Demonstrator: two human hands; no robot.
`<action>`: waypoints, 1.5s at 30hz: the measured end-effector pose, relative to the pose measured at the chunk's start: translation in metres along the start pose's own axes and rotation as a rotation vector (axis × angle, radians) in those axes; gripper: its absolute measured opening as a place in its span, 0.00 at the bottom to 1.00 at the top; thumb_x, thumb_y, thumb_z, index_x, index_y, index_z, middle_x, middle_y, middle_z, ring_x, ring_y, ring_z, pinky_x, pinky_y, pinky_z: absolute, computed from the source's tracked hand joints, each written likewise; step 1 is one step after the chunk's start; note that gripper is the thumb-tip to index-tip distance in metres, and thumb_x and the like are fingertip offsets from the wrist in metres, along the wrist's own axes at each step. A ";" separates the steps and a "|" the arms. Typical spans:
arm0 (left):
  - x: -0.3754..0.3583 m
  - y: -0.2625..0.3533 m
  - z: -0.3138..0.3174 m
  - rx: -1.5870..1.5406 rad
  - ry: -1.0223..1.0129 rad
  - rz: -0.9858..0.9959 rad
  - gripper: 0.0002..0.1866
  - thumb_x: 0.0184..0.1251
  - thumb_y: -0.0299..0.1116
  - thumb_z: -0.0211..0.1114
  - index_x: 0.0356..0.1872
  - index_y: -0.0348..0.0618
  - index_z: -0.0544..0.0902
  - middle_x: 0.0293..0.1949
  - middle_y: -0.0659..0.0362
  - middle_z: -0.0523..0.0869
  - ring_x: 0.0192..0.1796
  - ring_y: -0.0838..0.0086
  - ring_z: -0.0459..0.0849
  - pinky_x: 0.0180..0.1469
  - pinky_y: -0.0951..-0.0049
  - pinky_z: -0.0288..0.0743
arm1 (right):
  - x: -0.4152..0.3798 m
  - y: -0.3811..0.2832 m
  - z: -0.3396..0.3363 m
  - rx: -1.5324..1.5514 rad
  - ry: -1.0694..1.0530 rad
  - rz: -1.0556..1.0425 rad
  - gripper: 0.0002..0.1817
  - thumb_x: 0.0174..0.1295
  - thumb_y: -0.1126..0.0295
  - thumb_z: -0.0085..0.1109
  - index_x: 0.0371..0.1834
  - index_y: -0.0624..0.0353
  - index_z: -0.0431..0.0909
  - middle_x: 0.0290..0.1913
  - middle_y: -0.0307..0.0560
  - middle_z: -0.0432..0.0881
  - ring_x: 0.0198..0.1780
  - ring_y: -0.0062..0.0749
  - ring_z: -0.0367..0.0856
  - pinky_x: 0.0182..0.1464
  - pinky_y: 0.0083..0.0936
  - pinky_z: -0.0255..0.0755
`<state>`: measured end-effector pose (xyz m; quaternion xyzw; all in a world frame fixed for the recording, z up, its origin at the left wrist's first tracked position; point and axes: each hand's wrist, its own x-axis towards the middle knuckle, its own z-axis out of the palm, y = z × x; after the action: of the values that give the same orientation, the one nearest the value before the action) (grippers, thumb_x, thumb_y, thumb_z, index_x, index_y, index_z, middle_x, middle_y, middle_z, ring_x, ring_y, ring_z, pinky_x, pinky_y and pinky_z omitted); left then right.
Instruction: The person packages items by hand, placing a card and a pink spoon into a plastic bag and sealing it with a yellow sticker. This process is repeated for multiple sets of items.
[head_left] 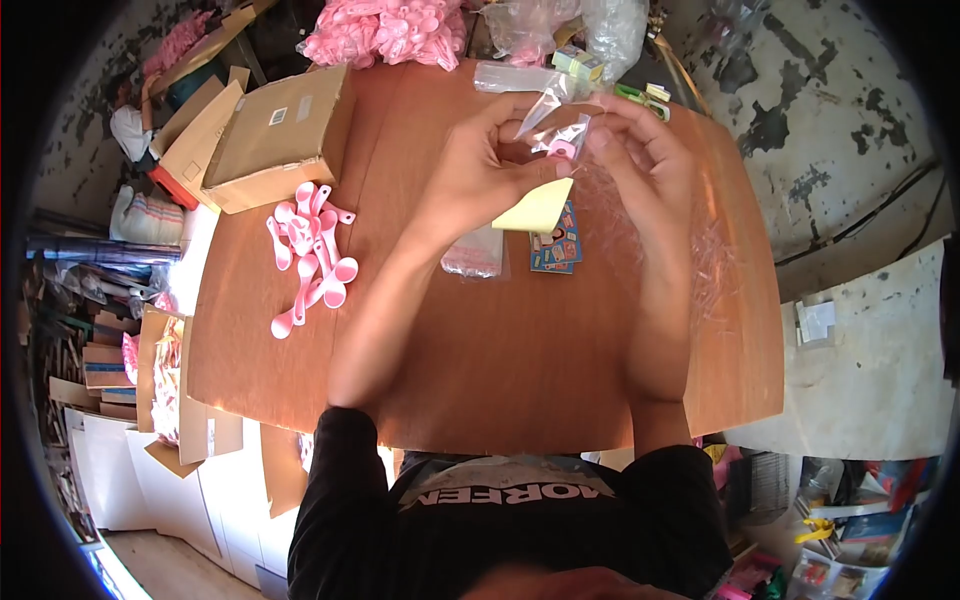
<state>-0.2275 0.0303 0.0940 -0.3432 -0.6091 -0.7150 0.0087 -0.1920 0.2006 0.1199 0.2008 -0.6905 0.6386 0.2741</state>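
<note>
Above the far part of the table, both hands hold a small clear plastic bag [572, 131]. My left hand [490, 165] is closed on its left side, the thumb near a pink handle end [562, 149] that shows in the bag; the rest of that pink item is hidden. On the right edge of the bag, the fingers of my right hand [640, 150] are pinched. Just below my left hand is a yellow paper [537, 208], partly over blue printed cards [556, 245]. A stack of clear bags [474, 252] lies to their left.
Several pink spoons [305, 245] lie at the left, near a cardboard box [280, 130]. A heap of bagged pink spoons [385, 30] stands at the back. Green scissors [642, 99] rest at the back right. Thin plastic strips [712, 270] are scattered on the right.
</note>
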 end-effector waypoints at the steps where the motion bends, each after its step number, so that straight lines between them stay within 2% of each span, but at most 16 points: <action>1: 0.000 0.001 -0.001 -0.023 0.031 0.002 0.27 0.57 0.21 0.71 0.58 0.34 0.73 0.40 0.56 0.87 0.41 0.79 0.85 0.43 0.77 0.80 | -0.001 -0.001 -0.002 -0.019 -0.074 0.081 0.12 0.60 0.74 0.65 0.45 0.67 0.81 0.38 0.43 0.84 0.37 0.17 0.81 0.39 0.14 0.75; 2: 0.001 0.002 -0.002 -0.047 0.062 0.005 0.26 0.57 0.21 0.71 0.58 0.34 0.73 0.39 0.57 0.88 0.40 0.80 0.85 0.43 0.78 0.80 | -0.002 -0.001 -0.004 -0.039 -0.149 0.163 0.13 0.61 0.73 0.65 0.46 0.68 0.80 0.38 0.43 0.84 0.37 0.17 0.81 0.39 0.14 0.75; 4: 0.001 0.007 -0.002 -0.039 0.061 0.027 0.26 0.57 0.21 0.71 0.58 0.33 0.73 0.39 0.56 0.88 0.40 0.79 0.85 0.42 0.78 0.80 | -0.001 0.004 -0.005 -0.028 -0.226 0.151 0.11 0.61 0.74 0.64 0.44 0.69 0.80 0.38 0.42 0.84 0.37 0.17 0.81 0.39 0.14 0.75; 7: 0.000 0.009 0.000 -0.051 0.067 0.009 0.26 0.59 0.21 0.70 0.58 0.34 0.72 0.39 0.55 0.88 0.40 0.79 0.85 0.41 0.78 0.80 | -0.002 0.007 -0.001 -0.005 -0.177 0.151 0.08 0.62 0.75 0.63 0.41 0.69 0.80 0.36 0.41 0.84 0.37 0.16 0.81 0.39 0.13 0.75; 9: 0.000 0.009 0.000 -0.143 0.116 0.032 0.20 0.62 0.24 0.68 0.55 0.33 0.75 0.39 0.54 0.87 0.41 0.77 0.86 0.42 0.78 0.81 | -0.002 0.004 -0.001 0.017 -0.106 0.123 0.07 0.62 0.76 0.63 0.39 0.69 0.81 0.35 0.41 0.84 0.37 0.16 0.81 0.39 0.13 0.75; 10: 0.001 0.007 -0.003 -0.142 0.114 0.033 0.20 0.62 0.24 0.68 0.55 0.33 0.75 0.39 0.54 0.87 0.41 0.77 0.86 0.42 0.78 0.81 | -0.002 0.003 -0.001 0.016 -0.104 0.120 0.07 0.62 0.76 0.63 0.39 0.69 0.81 0.35 0.41 0.84 0.37 0.16 0.81 0.39 0.13 0.75; 12: 0.003 0.004 -0.011 -0.131 0.092 0.017 0.13 0.66 0.26 0.65 0.48 0.31 0.80 0.40 0.53 0.87 0.42 0.74 0.87 0.42 0.77 0.82 | -0.003 0.001 -0.002 0.031 -0.099 0.176 0.06 0.62 0.76 0.63 0.39 0.68 0.81 0.35 0.41 0.85 0.37 0.16 0.81 0.39 0.14 0.75; 15: 0.001 0.011 -0.009 -0.109 0.105 0.034 0.10 0.68 0.28 0.63 0.43 0.30 0.83 0.40 0.53 0.87 0.41 0.72 0.87 0.42 0.77 0.82 | -0.002 -0.001 0.001 0.031 -0.074 0.136 0.06 0.61 0.76 0.64 0.39 0.67 0.81 0.35 0.41 0.85 0.36 0.16 0.81 0.38 0.14 0.75; 19: 0.000 0.012 -0.012 -0.129 0.107 -0.002 0.11 0.67 0.28 0.64 0.44 0.30 0.83 0.41 0.54 0.87 0.40 0.72 0.87 0.42 0.77 0.82 | -0.002 0.001 -0.001 0.040 -0.063 0.131 0.07 0.60 0.76 0.65 0.39 0.67 0.81 0.34 0.41 0.85 0.35 0.16 0.81 0.36 0.14 0.75; 21: -0.002 0.014 -0.013 -0.071 0.126 0.000 0.11 0.66 0.29 0.65 0.46 0.35 0.85 0.39 0.56 0.88 0.38 0.79 0.85 0.41 0.79 0.79 | -0.003 0.000 -0.001 -0.005 -0.051 0.115 0.07 0.59 0.77 0.66 0.39 0.67 0.82 0.33 0.42 0.85 0.34 0.17 0.82 0.34 0.14 0.75; 25: -0.001 0.012 -0.019 0.028 0.123 0.026 0.11 0.66 0.29 0.66 0.46 0.36 0.85 0.39 0.56 0.88 0.38 0.78 0.85 0.40 0.79 0.80 | -0.002 0.002 -0.002 0.050 -0.016 0.092 0.07 0.59 0.77 0.66 0.39 0.67 0.82 0.33 0.43 0.85 0.33 0.18 0.82 0.32 0.15 0.75; 27: -0.001 0.017 -0.019 -0.019 0.105 -0.044 0.11 0.65 0.29 0.67 0.46 0.36 0.85 0.39 0.57 0.88 0.38 0.79 0.85 0.37 0.79 0.80 | -0.002 0.001 -0.003 0.121 -0.045 0.100 0.07 0.59 0.78 0.65 0.39 0.67 0.82 0.33 0.44 0.85 0.32 0.20 0.82 0.32 0.15 0.76; 30: -0.001 0.020 -0.025 -0.032 0.068 -0.055 0.12 0.64 0.28 0.68 0.47 0.36 0.85 0.38 0.56 0.88 0.38 0.80 0.85 0.35 0.81 0.80 | -0.001 0.001 -0.008 0.225 -0.131 0.097 0.07 0.59 0.79 0.64 0.40 0.68 0.82 0.32 0.45 0.85 0.31 0.21 0.82 0.31 0.15 0.76; 34: -0.002 0.015 -0.036 -0.105 0.012 -0.054 0.11 0.63 0.25 0.67 0.47 0.36 0.84 0.37 0.55 0.88 0.37 0.78 0.86 0.35 0.80 0.82 | -0.002 -0.003 -0.007 0.244 -0.129 0.083 0.06 0.60 0.79 0.63 0.40 0.68 0.82 0.33 0.45 0.85 0.31 0.21 0.82 0.31 0.16 0.76; 36: -0.003 0.014 -0.040 -0.139 -0.051 -0.061 0.13 0.63 0.30 0.69 0.47 0.37 0.85 0.40 0.57 0.88 0.38 0.80 0.86 0.36 0.80 0.82 | -0.004 0.000 -0.013 0.238 -0.217 0.112 0.05 0.61 0.79 0.62 0.40 0.68 0.82 0.33 0.46 0.85 0.32 0.23 0.83 0.33 0.17 0.78; 45: -0.005 0.021 -0.044 -0.115 -0.114 -0.004 0.08 0.64 0.26 0.66 0.42 0.35 0.86 0.37 0.55 0.88 0.37 0.75 0.87 0.37 0.77 0.82 | -0.002 -0.004 -0.016 0.220 -0.292 0.041 0.05 0.62 0.82 0.58 0.39 0.68 0.82 0.36 0.47 0.85 0.36 0.25 0.84 0.39 0.22 0.80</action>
<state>-0.2357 -0.0157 0.1089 -0.3820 -0.5674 -0.7280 -0.0471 -0.1863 0.2158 0.1220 0.3063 -0.6528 0.6798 0.1340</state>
